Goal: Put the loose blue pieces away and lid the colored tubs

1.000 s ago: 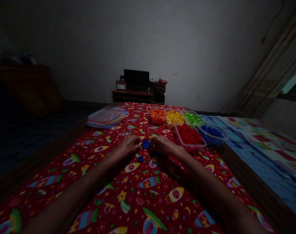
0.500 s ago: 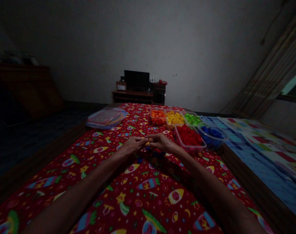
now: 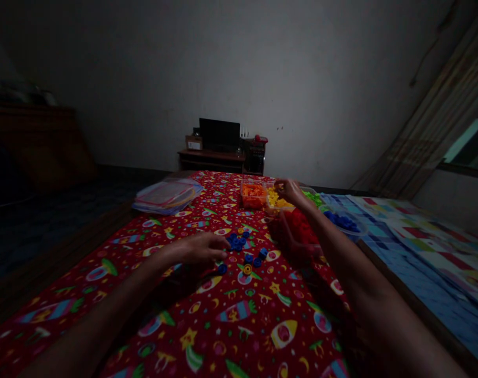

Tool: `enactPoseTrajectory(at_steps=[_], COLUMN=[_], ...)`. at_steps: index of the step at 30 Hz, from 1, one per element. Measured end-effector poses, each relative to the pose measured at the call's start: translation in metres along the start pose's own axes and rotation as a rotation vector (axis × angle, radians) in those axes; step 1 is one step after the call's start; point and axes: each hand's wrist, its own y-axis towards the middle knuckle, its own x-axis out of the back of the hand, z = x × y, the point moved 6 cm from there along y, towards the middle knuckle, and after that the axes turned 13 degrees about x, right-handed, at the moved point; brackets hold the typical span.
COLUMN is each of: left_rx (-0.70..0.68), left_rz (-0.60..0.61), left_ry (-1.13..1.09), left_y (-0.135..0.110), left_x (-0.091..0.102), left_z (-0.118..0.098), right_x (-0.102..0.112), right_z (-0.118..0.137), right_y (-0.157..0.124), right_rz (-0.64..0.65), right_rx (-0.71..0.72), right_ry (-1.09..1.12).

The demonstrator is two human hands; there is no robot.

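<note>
My left hand (image 3: 203,249) is low over the red patterned cloth, fingers stretched out and apart, beside a cluster of small blue plastic pieces (image 3: 237,242). A small yellow piece lies at the back of that cluster. Close to its fingertips is a single round blue piece (image 3: 222,269). More blue pieces (image 3: 257,260) and a round yellow piece (image 3: 247,269) lie to the right. My right hand (image 3: 290,191) hovers over the tub of yellow pieces (image 3: 275,199), fingers bent together; whatever they pinch is too small and dark to make out.
Around the yellow tub stand tubs of orange pieces (image 3: 253,195), green pieces (image 3: 313,198), red pieces (image 3: 299,228) and blue pieces (image 3: 343,221). My right forearm passes over the red tub. Stacked clear lids (image 3: 168,197) lie at back left. A desk with a monitor (image 3: 220,134) stands beyond.
My hands were together over the blue pieces, with a yellow piece at the fingers. Now they are apart: the right has moved forward and right to the yellow tub, the left slightly left and down.
</note>
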Motion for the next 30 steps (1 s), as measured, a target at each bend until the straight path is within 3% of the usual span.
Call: enactPoseTrajectory(at_steps=[3, 6, 9, 13, 17, 19, 24, 27, 30], left_rx=[0.014, 0.057, 0.040, -0.013, -0.060, -0.090, -0.156, -0.192, -0.139], left_rz=[0.008, -0.062, -0.141, -0.200, -0.544, -0.628, -0.565, -0.577, -0.610], left_ry=[0.226, 0.367, 0.371, 0.243, 0.112, 0.104, 0.134, 0.114, 0.059], left_y=[-0.013, -0.015, -0.010, 0.002, 0.005, 0.007, 0.019, 0.020, 0.021], left_x=[-0.007, -0.015, -0.019, -0.014, 0.006, 0.005, -0.009, -0.010, -0.005], left_z=[-0.010, -0.014, -0.015, -0.011, -0.005, -0.002, 0.004, 0.005, 0.008], right_x=[0.007, 0.004, -0.015, -0.056, -0.086, -0.096, -0.105, -0.098, -0.089], right_z=[-0.015, -0.008, 0.025, 0.077, 0.096, 0.097, 0.097, 0.097, 0.101], right_y=[0.017, 0.013, -0.011, -0.055, -0.079, -0.083, -0.087, -0.087, -0.086], right_rz=[0.012, -0.007, 0.036, 0.239, 0.282, 0.294, 0.351, 0.313, 0.229], right_rx=[-0.058, -0.040, 0.100, 0.321, 0.352, 0.370, 0.411, 0.387, 0.389], right_ry=[-0.078, -0.089, 0.021, 0.096, -0.039, -0.081, -0.067, -0.017, 0.082])
